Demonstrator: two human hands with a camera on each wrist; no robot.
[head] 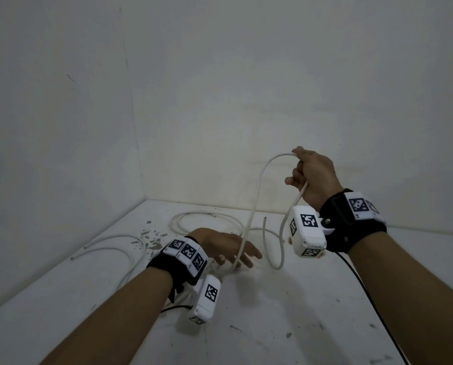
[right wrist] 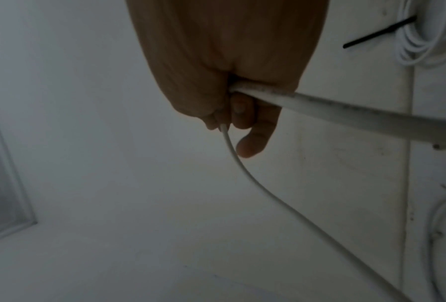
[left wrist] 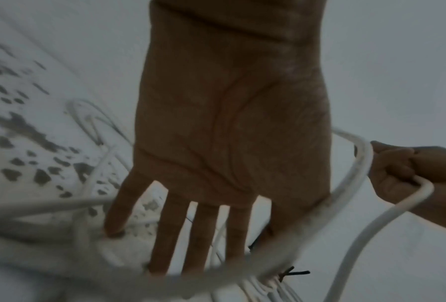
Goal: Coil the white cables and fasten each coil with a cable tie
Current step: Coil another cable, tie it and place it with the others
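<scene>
On the white counter [head: 286, 312] in a wall corner, coiling is underway: right hand [head: 313, 177] clamped on a raised white cable [head: 257, 191], left hand [head: 229, 246] flat-fingered just below it; next, probably lay another loop w/ both hands.

White tabletop [head: 286, 312], set in a wall corner, paint chipped at rear left. Loose white cables [head: 193, 219] lie on it. One tied cable coil [right wrist: 423, 40] lies flat.

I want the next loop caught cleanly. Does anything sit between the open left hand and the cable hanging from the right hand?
Nothing visible does: the white cable drops from the right hand straight past the left hand, fingers straight.
</scene>
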